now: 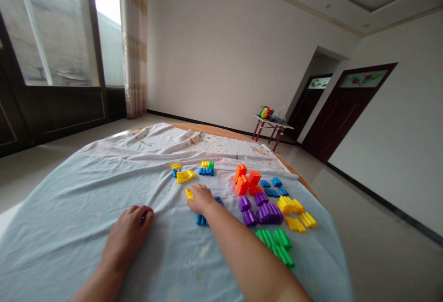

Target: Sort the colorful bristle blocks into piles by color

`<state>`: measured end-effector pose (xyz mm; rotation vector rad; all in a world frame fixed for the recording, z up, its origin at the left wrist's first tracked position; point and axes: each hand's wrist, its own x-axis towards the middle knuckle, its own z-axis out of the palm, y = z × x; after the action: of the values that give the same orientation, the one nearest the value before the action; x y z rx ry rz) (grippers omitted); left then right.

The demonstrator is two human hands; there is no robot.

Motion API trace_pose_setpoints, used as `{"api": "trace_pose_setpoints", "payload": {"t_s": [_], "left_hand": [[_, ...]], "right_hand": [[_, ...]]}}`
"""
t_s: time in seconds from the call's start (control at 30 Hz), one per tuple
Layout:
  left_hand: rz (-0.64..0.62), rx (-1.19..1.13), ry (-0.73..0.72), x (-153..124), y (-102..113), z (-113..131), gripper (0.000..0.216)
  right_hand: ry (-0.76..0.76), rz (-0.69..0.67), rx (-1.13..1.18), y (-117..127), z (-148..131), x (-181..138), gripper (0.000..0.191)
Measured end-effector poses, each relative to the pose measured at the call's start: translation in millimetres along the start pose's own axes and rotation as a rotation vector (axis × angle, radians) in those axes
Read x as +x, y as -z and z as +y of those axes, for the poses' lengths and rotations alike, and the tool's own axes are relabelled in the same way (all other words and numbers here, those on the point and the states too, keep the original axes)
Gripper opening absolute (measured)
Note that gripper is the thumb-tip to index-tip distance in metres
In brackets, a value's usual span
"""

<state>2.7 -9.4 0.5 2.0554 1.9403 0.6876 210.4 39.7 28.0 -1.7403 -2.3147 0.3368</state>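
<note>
My right hand (201, 199) reaches over the table with its fingers closed on a yellow ridged plastic block (189, 194). Below and behind that hand are blue blocks (201, 220), partly covered by my wrist. Loosely curled, my left hand (131, 226) rests on the cloth to the left, and I see nothing in it. Just beyond my right hand lie yellow blocks (186, 176) with blue ones beside them. A small group of blue blocks (206, 171) with yellow and green pieces on top stands a little right of those.
Right of my right arm are piles of orange blocks (242, 183), purple blocks (269, 213), green blocks (277, 243), yellow blocks (294, 206) and blue blocks (272, 192). A wrinkled cloth (86, 210) covers the round table. Farther back stands a small side table (272, 122) with colourful items.
</note>
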Motion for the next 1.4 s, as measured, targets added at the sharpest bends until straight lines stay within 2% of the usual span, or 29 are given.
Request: {"api": "trace_pose_setpoints", "payload": {"t_s": [0.1,0.23,0.3,0.47,0.63,0.8,0.97,1.03,1.13,1.27,1.33,1.4], "left_hand": [[0.013,-0.001,-0.004,-0.2,0.3,0.8,0.038],[0.017,-0.007,-0.007,0.2,-0.8,1.2,0.038],[0.025,-0.009,-0.010,-0.1,-1.1,1.7,0.038],[0.020,-0.006,-0.003,-2.4,1.1,4.1,0.039],[-0.004,0.011,-0.012,-1.4,2.8,4.1,0.041],[-0.041,0.025,-0.015,4.3,0.8,-0.2,0.043],[-0.040,0.054,-0.003,11.5,-7.4,-11.0,0.042],[-0.037,0.071,-0.014,14.6,-12.1,-16.4,0.043],[-0.024,0.107,-0.005,16.6,-16.1,-19.6,0.045],[0.002,0.145,-0.014,7.9,-9.9,-7.9,0.045],[0.035,0.141,-0.015,0.5,-4.2,2.4,0.045],[0.063,0.146,-0.012,-6.1,0.7,11.9,0.044]], "right_hand": [[0.113,-0.073,0.010,-0.9,-3.4,-10.2,0.040],[0.365,-0.240,0.068,6.3,-6.0,-35.8,0.039],[0.431,-0.263,0.118,11.3,-5.5,-48.1,0.041],[0.307,-0.055,0.136,16.2,-0.3,-68.7,0.042],[0.171,-0.080,0.015,11.3,2.3,-82.5,0.044],[0.278,-0.027,0.035,16.7,0.4,-107.5,0.054],[0.388,-0.023,0.040,14.3,0.6,-135.4,0.050],[0.366,0.036,0.057,7.8,1.1,-141.4,0.049],[0.248,0.157,0.094,-5.1,2.2,-144.0,0.048],[0.169,0.185,0.145,-18.5,6.2,-143.3,0.043],[0.220,0.182,0.187,-20.7,9.4,-144.3,0.038],[0.295,0.191,0.234,-20.5,12.7,-146.3,0.042]]}}
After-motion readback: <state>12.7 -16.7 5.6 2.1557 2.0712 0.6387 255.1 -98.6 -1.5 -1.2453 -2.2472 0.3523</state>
